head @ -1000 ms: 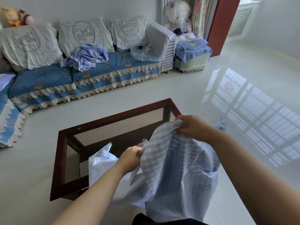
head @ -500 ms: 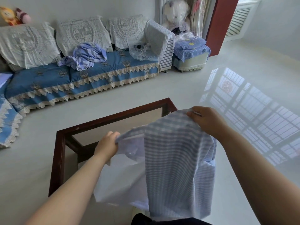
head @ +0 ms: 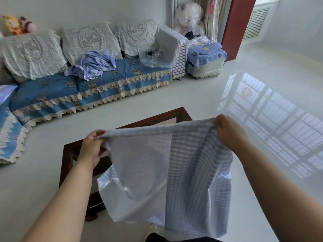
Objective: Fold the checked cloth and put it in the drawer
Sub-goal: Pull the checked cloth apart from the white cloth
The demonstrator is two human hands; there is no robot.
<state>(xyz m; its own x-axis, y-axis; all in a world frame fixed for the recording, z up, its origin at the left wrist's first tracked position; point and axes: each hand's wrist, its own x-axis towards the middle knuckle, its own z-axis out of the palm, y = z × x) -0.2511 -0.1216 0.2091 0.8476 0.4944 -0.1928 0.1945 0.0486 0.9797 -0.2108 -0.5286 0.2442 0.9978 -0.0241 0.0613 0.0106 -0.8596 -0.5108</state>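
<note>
The checked cloth (head: 188, 172) is pale blue and white and hangs spread out in the air in front of me, above a low table. My left hand (head: 92, 147) pinches its top left corner. My right hand (head: 229, 131) grips the top right corner. The top edge is stretched almost straight between the two hands. The right half shows blue stripes; the left half looks paler and partly see-through. No drawer is visible in the head view.
A dark wooden coffee table with a glass top (head: 67, 158) stands under the cloth. A sofa with a blue cover (head: 87, 91) lies beyond, with a crumpled lilac cloth (head: 94, 66) on it. A covered stool (head: 206, 62) stands at its right end. Glossy floor (head: 262, 88) extends right.
My hands have moved apart and upward, the left going left and the right going right. The bunched cloth has opened out into a flat hanging sheet.
</note>
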